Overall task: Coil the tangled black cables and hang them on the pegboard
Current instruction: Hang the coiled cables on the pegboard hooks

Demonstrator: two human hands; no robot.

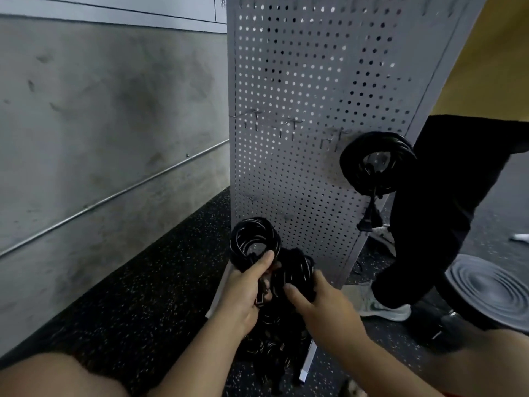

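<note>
left hand (249,293): curled round the bottom of a black coil (253,242), thumb on top; coil stands upright above the fist.
right hand (323,305): holds a second bundle (297,270) of black cable, thumb in front, fingers hidden behind it.
coil vs bundle: touching, side by side between the hands.
tangled pile (272,339): loose black cable on the floor right below both hands, against the pegboard foot.
pegboard (300,81): grey, upright, just beyond the hands; left edge above the left hand, right edge slants down toward the right hand.
hooks (294,121): bare row above the hands, open board around them.
hung coil (375,164): up and right of the right hand, at the board's right edge; plug (369,219) dangles below.
wall (100,124): concrete, left of the left hand, floor (143,296) strip between.
person's leg (443,210): black trousers, shoe (386,309), close on the right hand's right.
grey disc (492,287): far right, ribbed.
</note>
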